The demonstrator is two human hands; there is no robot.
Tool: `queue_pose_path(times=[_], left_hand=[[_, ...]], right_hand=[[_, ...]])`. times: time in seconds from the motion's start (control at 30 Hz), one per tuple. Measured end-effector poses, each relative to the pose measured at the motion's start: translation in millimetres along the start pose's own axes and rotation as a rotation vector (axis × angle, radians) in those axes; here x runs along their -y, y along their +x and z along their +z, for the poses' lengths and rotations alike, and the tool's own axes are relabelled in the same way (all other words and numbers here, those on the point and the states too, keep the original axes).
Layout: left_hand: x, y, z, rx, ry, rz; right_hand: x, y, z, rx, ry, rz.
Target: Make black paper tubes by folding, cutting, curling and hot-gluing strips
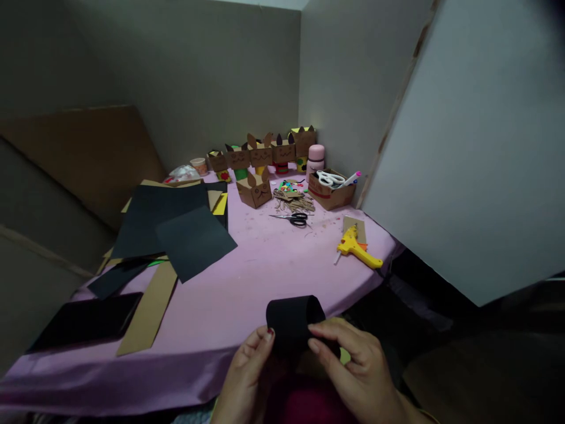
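A strip of black paper, curled into a wide loop, is held up just off the table's front edge. My left hand grips its left side, with the thumb in front. At its right side my right hand pinches the paper between thumb and fingers. The fingertips behind the paper are hidden. Black sheets lie stacked on the left of the table, beside a brown cardboard strip. A yellow glue gun rests at the right on a piece of cardboard.
On the pink-covered table are black scissors, cardboard scraps, a box of tools, a pink bottle and several cardboard animal heads at the back. A dark flat object lies front left. Partitions stand around.
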State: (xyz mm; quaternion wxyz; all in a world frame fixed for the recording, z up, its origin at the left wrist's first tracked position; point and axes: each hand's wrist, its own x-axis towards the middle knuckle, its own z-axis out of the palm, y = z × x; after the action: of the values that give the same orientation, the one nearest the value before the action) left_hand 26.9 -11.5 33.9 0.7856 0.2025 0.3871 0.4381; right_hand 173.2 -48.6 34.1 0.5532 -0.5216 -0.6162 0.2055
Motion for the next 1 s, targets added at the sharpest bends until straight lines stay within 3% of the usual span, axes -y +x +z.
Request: queue_pose_path(times=[0.3,0.5,0.57,0.67,0.77,0.9,1.0], left_hand=[[-3.7,-3.6,-2.5,-0.017,0.145,0.054],[-7.2,-1.9,-8.3,0.014,0.369,0.193],[-7.2,0.9,-11.7,-0.035,0.409,0.229],[-4.1,6.2,-18.9,-0.134,0.422,0.249],[0.4,10.6,-25.9,-0.151,0.433,0.242],[1.8,13.8,-32.5,-0.148,0.468,0.257],[0.9,14.8,-35.5,-0.160,0.495,0.294]], right_hand=[[1.3,3.0,-0.9,-0.021,0.041,0.095],[-5.0,3.3,-3.1,-0.014,0.128,0.397],[-5.5,10.1,-8.3,-0.050,0.073,0.321],[-5.2,28.6,-14.9,-0.069,-0.102,0.049],[-6.3,48.9,-12.0,0.021,-0.286,-0.115],[-12.6,62.0,-2.5,0.148,-0.336,-0.127],[-20.2,61.3,-8.3,-0.003,-0.198,-0.054]])
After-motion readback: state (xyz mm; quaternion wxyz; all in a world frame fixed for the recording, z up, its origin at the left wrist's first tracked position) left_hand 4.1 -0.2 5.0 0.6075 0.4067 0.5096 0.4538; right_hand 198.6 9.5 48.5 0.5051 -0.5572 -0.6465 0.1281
